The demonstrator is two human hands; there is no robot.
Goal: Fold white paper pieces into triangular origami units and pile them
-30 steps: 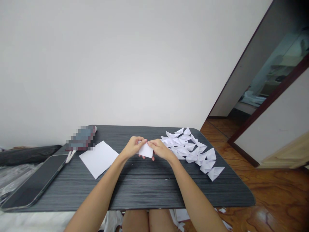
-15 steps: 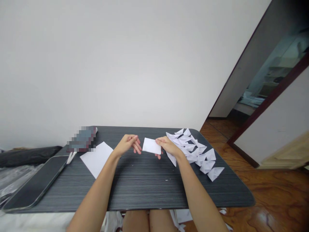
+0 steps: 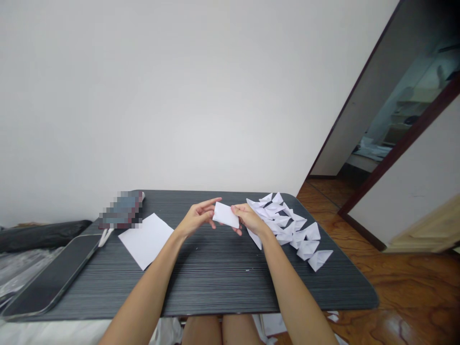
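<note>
paper (image 3: 226, 214), flat, crisp; right hand (image 3: 247, 218) pinching

Left hand (image 3: 197, 218) now closer to the folded paper (image 3: 225, 214), fingers (image 3: 212, 201) spread wider; paper sloping more steeply down rightward

Right hand (image 3: 247, 218) gripping folded paper (image 3: 225, 214); left hand (image 3: 200, 216) beside it, fingers spread; white sheet (image 3: 145, 240) on table (image 3: 215, 287).

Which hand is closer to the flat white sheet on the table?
Left. The left hand is just to the right of the flat sheet; the right hand, holding the small folded paper, is farther right, next to the pointed paper shapes.
</note>
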